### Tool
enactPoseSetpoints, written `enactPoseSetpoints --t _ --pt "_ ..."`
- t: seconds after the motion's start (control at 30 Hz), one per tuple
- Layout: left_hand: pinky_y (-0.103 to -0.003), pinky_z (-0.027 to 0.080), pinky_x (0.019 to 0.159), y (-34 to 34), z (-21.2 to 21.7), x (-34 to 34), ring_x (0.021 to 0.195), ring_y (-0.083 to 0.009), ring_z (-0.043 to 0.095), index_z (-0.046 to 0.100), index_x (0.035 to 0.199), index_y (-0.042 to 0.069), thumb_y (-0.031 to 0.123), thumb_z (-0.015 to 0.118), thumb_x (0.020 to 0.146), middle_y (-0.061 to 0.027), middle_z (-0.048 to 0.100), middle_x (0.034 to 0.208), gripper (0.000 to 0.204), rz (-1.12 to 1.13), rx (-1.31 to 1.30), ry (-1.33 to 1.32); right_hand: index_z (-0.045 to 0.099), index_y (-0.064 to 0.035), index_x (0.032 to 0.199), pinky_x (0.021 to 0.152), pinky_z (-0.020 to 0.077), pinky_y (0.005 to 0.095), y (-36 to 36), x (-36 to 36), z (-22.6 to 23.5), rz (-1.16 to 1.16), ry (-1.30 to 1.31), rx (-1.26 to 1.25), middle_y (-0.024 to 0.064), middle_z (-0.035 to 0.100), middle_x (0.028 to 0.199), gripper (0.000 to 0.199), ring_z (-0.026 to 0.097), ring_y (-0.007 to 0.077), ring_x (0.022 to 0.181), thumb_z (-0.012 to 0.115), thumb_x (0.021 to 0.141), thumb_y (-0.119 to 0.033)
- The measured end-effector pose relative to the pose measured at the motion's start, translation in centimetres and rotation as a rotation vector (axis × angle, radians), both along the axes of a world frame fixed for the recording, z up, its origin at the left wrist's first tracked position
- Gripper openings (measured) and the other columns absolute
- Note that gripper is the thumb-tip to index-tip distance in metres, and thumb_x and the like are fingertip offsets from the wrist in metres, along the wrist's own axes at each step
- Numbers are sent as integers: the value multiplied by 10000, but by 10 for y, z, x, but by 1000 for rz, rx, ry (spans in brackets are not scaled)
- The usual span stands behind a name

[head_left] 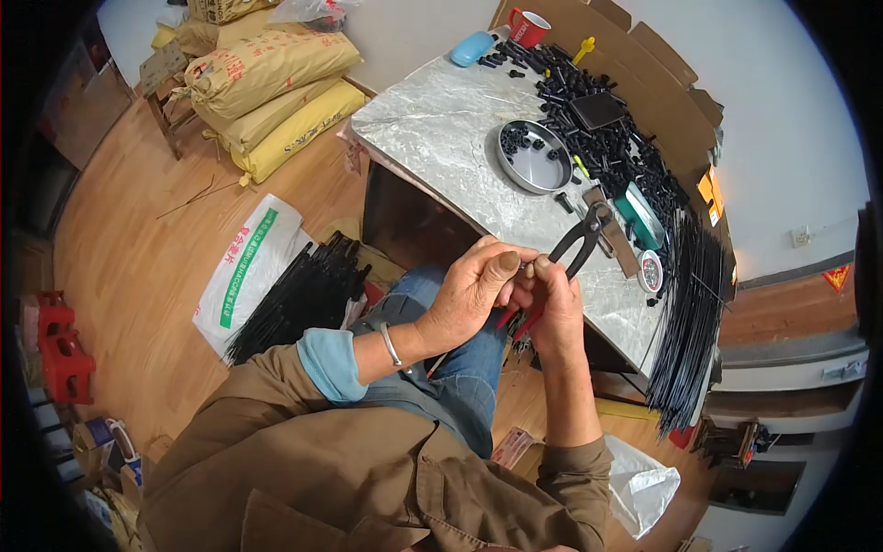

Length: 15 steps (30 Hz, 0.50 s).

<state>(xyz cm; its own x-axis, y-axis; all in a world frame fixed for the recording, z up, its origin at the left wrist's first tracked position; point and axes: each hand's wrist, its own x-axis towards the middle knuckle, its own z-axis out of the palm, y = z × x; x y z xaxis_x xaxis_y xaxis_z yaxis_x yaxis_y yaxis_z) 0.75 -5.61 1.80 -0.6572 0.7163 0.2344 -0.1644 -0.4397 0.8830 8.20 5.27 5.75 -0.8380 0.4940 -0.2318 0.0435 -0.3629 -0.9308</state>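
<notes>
My right hand is closed around a pair of pincers with dark jaws and red handles. The jaws point up and away, over the near part of the marble-patterned table. Close against it, my left hand is closed, with thumb and fingertips pinched together. Whatever sits in that pinch is too small and covered to make out. A round metal dish holding several small black parts stands beyond the hands. Behind it spreads a heap of black plastic parts.
Black rods lie bundled along the table's right side, near a teal box and a small white tub. A red mug stands far back. More black rods lie on a white sack on the floor. Yellow sacks are stacked behind.
</notes>
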Motion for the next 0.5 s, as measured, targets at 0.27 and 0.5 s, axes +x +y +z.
enactPoseSetpoints --t 0.27,0.5 --pt "-212 369 624 -7 -3 11 694 -68 390 468 1332 -19 421 399 993 7 449 894 559 100 -62 43 551 -46 794 375 327 212 -25 -22 -22 -322 -13 492 -19 491 595 209 416 49 414 529 954 -178" --pt "-210 391 621 -9 -9 5 708 -62 418 482 1315 -28 371 422 1000 -9 471 913 513 155 -60 -28 567 -28 859 438 340 186 -28 -32 -43 -409 38 1024 -24 501 620 153 438 19 523 568 949 -152"
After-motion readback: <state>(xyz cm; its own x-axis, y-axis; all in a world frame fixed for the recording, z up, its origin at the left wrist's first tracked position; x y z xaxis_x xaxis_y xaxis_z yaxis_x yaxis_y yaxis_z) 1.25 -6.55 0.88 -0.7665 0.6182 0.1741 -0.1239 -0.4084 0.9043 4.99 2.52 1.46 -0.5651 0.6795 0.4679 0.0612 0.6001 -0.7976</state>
